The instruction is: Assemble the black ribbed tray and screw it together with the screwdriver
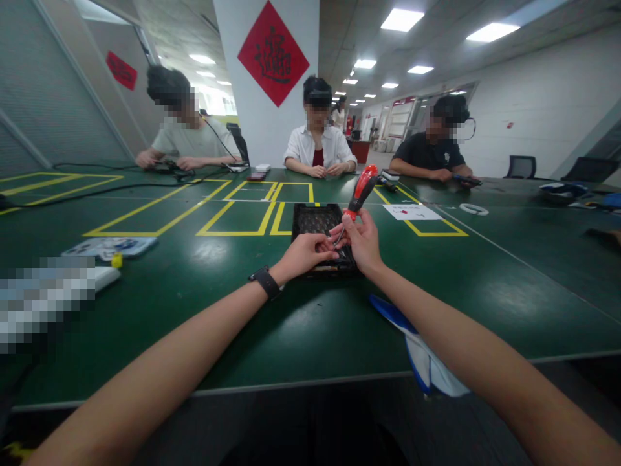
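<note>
A screwdriver (363, 189) with a red and black handle is held in my right hand (363, 241), its handle tilted up and its thin shaft pointing down to the left. The fingers of my left hand (310, 251) are closed near the shaft's lower end. Whether they pinch the tip or some small part is too small to tell. Both hands are over a black plastic crate (298, 217) standing on the green table (233, 323). Part of the crate's inside is hidden by my hands. A dark watch (266, 283) is on my left wrist.
A blue and white glove (427, 356) hangs over the table's front edge. A white sheet (412, 212) and a white ring (474, 209) lie to the right. A tray of small parts (110, 247) lies left. Three people sit across the table; a black cable (97, 194) runs at left.
</note>
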Demonstrator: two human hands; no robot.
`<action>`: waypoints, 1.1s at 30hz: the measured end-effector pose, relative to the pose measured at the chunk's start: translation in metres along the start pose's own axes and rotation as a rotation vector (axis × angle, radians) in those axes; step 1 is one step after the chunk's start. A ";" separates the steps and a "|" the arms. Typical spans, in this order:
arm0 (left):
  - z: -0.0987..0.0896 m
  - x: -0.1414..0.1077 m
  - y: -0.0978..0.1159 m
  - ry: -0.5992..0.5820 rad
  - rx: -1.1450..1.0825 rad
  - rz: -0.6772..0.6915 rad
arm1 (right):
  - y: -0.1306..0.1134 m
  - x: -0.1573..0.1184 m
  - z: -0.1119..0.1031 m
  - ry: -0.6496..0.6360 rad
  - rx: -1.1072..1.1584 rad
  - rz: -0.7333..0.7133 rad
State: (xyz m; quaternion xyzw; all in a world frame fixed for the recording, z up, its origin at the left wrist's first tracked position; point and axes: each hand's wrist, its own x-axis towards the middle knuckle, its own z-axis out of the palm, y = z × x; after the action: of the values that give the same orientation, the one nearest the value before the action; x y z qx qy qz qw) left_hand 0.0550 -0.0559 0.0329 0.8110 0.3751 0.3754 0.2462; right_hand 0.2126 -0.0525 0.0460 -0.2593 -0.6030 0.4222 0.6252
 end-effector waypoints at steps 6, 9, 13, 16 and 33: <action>0.000 0.001 -0.004 -0.002 0.075 0.025 | -0.001 -0.001 0.000 -0.085 0.048 0.037; 0.000 0.001 -0.004 0.005 0.103 0.053 | 0.002 0.000 -0.002 -0.112 0.092 0.053; -0.001 0.001 -0.003 0.012 0.126 0.081 | 0.005 0.002 -0.005 -0.098 0.075 0.047; -0.001 0.001 -0.003 -0.011 0.135 0.080 | 0.005 0.003 -0.004 -0.068 0.036 0.037; -0.002 0.001 0.000 0.016 0.149 0.036 | 0.004 0.001 -0.001 -0.020 0.014 -0.041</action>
State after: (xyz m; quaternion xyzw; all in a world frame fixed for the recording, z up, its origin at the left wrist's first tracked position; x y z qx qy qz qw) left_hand 0.0536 -0.0544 0.0344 0.8307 0.3892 0.3573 0.1755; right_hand 0.2126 -0.0498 0.0434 -0.2385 -0.6113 0.4161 0.6295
